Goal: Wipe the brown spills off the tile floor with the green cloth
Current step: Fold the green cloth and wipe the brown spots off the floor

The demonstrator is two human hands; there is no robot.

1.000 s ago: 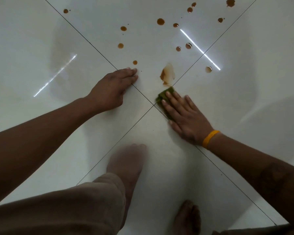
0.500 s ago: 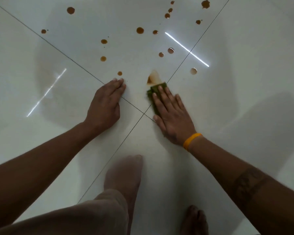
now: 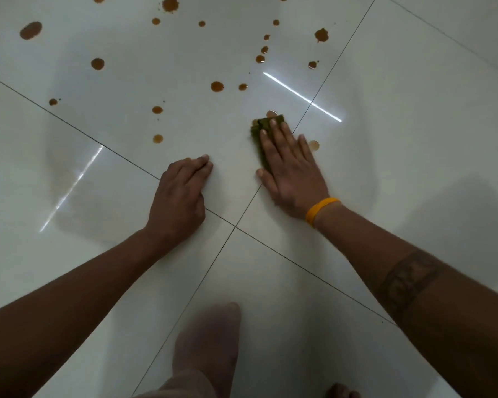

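My right hand lies flat with straight fingers on the green cloth, pressing it to the white tile floor. The cloth's far edge touches a brown drop. Another brown drop sits just right of my little finger. Several more brown spills dot the tile beyond, among them a round one and a larger one far left. My left hand rests on the floor to the left of the cloth, fingers together, holding nothing.
Dark grout lines cross at a joint between my forearms. My bare foot stands near the bottom middle, and toes of the other foot show at the bottom edge. Light streaks reflect on the glossy tiles.
My right hand has pushed the cloth forward over the smeared brown patch, which no longer shows. The view has shifted forward, and my left hand stays planted on the floor.
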